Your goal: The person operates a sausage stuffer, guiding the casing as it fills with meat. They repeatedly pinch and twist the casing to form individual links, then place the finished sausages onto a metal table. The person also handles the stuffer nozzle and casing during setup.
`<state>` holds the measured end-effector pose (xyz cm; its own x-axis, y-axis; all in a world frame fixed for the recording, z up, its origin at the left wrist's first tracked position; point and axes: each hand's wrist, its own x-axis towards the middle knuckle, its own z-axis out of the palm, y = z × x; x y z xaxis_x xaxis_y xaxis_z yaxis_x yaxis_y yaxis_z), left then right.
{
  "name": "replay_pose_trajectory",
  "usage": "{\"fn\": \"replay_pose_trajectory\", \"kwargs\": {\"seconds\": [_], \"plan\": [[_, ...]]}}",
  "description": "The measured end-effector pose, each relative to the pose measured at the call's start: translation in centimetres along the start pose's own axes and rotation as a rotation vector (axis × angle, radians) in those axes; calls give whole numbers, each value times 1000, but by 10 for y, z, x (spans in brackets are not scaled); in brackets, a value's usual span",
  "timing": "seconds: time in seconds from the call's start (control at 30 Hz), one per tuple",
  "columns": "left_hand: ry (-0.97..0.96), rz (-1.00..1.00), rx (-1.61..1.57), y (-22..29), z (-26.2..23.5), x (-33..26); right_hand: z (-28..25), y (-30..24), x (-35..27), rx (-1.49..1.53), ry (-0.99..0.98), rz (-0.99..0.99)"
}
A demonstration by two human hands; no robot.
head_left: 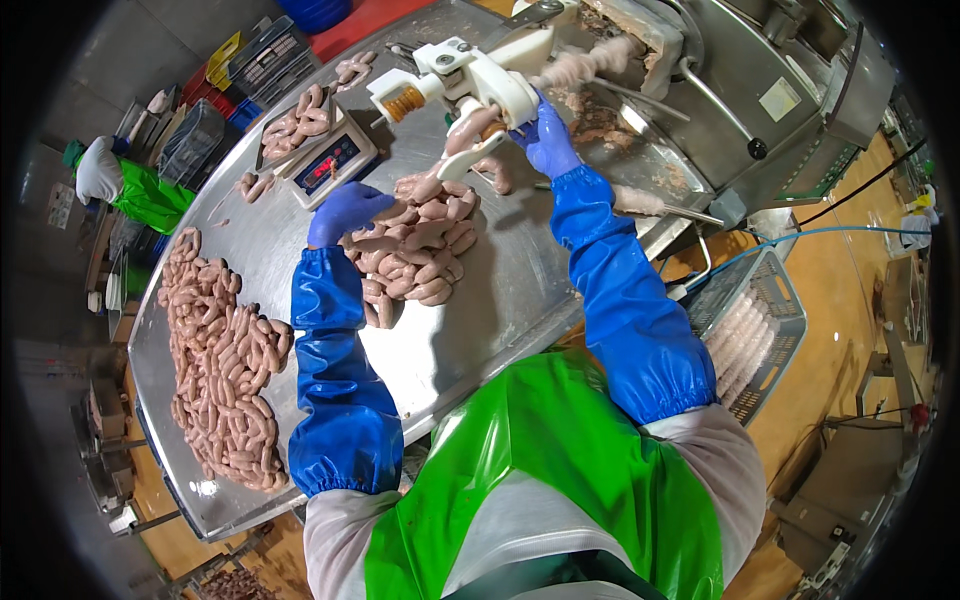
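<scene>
Steel table (500,290) carries a sausage pile (418,250), on which the left hand (345,210) rests, fingers curled. The right hand (548,140) grips a white linking tool (470,80). Beside the table, a grey crate (775,300) holds sausages.

**Posture of the two arms, seen from the head camera**

Both forearms rose from the lower edge and reached forward, each covered by a glossy blue sleeve guard gathered at the elbow. The left hand (345,210), in a blue glove, was held palm down with fingers curled loosely, the wrist nearly straight. The right hand (548,142), also gloved in blue, was extended farther and higher, fingers closed in a grip, the arm angled inward from the right shoulder.
</scene>
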<state>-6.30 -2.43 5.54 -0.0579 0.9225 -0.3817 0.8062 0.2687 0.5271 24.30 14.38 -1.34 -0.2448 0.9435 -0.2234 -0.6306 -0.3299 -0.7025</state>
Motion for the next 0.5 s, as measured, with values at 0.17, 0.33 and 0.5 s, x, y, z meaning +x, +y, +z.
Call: {"fn": "replay_pose_trajectory", "kwargs": {"seconds": [0.17, 0.33, 0.5], "plan": [[707, 546, 30, 62, 39, 31, 4, 7, -3, 15, 27, -50], [842, 610, 86, 140, 80, 60, -32, -41, 8, -229, -246, -13], [884, 522, 187, 148, 81, 59, -76, -117, 31, -226, 186, -263]]}}
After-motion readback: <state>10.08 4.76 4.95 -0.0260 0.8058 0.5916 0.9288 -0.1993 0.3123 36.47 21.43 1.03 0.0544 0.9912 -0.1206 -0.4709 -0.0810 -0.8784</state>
